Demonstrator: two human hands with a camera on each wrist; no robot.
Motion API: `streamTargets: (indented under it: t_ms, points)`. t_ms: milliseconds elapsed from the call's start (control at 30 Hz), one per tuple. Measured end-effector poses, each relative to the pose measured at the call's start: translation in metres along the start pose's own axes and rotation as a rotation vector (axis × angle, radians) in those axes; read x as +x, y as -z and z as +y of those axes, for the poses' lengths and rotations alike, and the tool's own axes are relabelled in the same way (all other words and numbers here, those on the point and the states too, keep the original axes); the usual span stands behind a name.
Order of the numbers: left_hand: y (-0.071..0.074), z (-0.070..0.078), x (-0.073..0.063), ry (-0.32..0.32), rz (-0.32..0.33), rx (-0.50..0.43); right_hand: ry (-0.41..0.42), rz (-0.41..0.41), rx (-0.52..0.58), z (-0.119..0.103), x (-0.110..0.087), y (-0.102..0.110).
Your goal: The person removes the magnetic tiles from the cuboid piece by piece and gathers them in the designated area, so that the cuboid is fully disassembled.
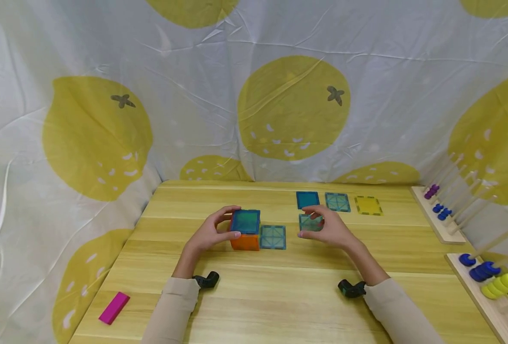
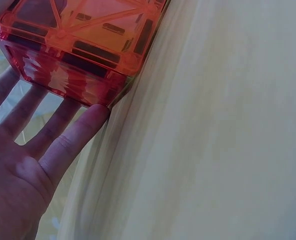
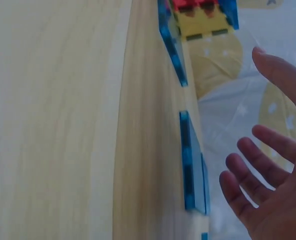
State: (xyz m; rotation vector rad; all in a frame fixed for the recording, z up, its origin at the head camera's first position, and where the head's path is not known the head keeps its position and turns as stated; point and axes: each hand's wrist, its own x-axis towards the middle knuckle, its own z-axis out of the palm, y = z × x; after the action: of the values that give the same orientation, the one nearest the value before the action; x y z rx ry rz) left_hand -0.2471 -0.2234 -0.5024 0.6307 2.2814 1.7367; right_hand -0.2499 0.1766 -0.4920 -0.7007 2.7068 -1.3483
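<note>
Gripping a small translucent plastic box (image 1: 245, 242) by its left side, the left hand (image 1: 208, 232) has its thumb at the front top edge and its fingers (image 2: 72, 140) along the red side (image 2: 62, 75). Likely a steadying hold: light walls, tile-built by the look of them, might slide or part if nudged. Box rests on the wooden tabletop (image 1: 271, 306), left of centre, within easy reach: blue lid, orange front, yellow side (image 3: 203, 22) to the right. Holding from the left leaves that yellow side to a flat pale-blue square tile (image 1: 273, 238), lying right beside the box; whether the two are joined, cannot tell. Right hand (image 1: 334, 230) hovers around a second pale-blue square tile (image 1: 306, 223), thumb and fingers bent and parted. Right wrist view shows a gap, so nothing grasped; the spread spans the tile from near edge to far, as suits a thin piece best taken by its rims. Farther back, a loose row: dark-blue square tile (image 1: 307, 200), pale-blue patterned tile (image 1: 337, 202), yellow square tile (image 1: 368, 205). Spaced apart, presumably so each can be lifted singly. Magenta plastic-looking block (image 1: 114, 308) lies alone, near left. Two pegged wooden boards with coloured rings, the farther board (image 1: 451, 237) and the nearer board (image 1: 464, 272), stand along the right edge, well outside both hands' working space.
</note>
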Motion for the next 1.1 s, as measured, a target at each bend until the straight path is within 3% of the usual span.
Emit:
streamTargets:
  t_ms: [333, 633, 1100]
  points:
    - [-0.001, 0.0, -0.002, 0.005, -0.004, -0.01, 0.03, -0.097, -0.012, -0.013, 0.015, -0.03]
    - [-0.001, -0.001, -0.001, 0.009, 0.002, -0.001, 0.06, -0.146, -0.061, -0.027, 0.026, -0.044]
    - [-0.001, 0.001, -0.001, 0.012, 0.0, -0.005, 0.012, -0.216, -0.084, -0.031, 0.034, -0.059]
